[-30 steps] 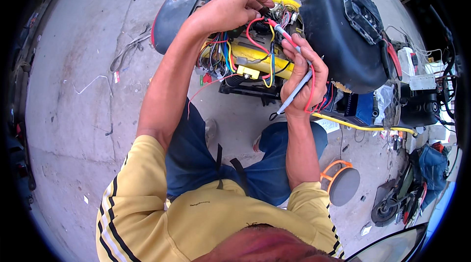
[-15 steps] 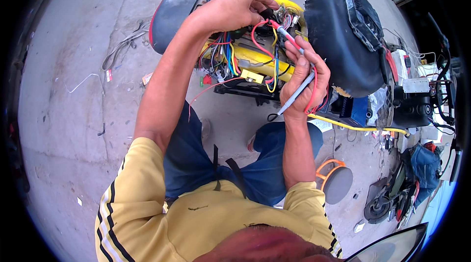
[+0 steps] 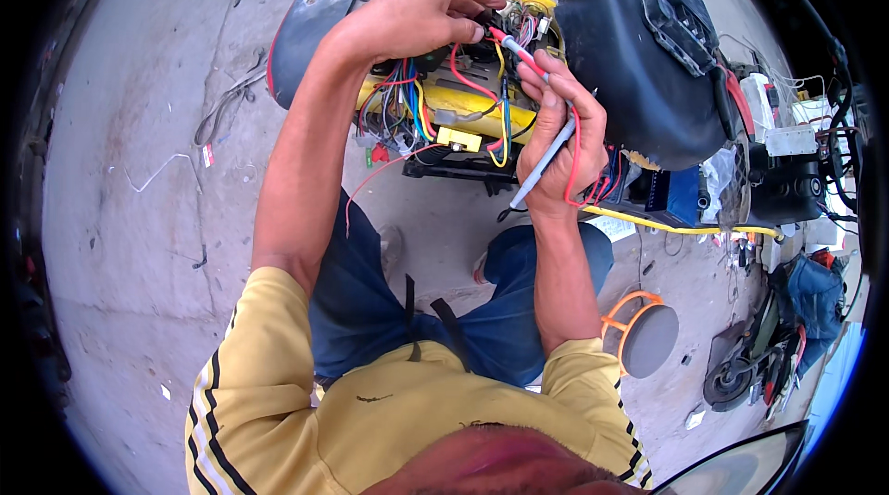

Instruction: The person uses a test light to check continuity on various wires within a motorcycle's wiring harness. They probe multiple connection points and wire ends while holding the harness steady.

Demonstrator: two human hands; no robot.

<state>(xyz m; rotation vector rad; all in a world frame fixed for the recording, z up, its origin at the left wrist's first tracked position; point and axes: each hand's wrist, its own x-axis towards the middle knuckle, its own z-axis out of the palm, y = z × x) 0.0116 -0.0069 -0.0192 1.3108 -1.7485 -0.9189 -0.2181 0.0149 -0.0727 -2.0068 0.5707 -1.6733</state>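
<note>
My left hand (image 3: pixel 421 18) reaches over the opened yellow vehicle body (image 3: pixel 444 104), its fingers closed around a small dark part they mostly hide. My right hand (image 3: pixel 560 148) grips two test probes. The red-and-grey probe (image 3: pixel 520 52) points up and left, its tip close to my left fingertips; whether it touches the dark part I cannot tell. The grey probe (image 3: pixel 542 169) slants down across my right palm. Below my left wrist lies a bundle of coloured wires (image 3: pixel 398 97). A yellow connector block (image 3: pixel 458 139) hangs at the body's near edge.
A black seat (image 3: pixel 630 60) with a finned black box (image 3: pixel 678 23) on it stands tipped up to the right. Beyond the stool (image 3: pixel 650 338) with orange legs lies a small wheeled vehicle (image 3: pixel 732 379). Straps (image 3: pixel 222 106) lie on the floor at left.
The whole view has shifted slightly, with the vehicle and both hands a little farther left. The red-tipped probe stays by my left fingertips; both hands keep their hold.
</note>
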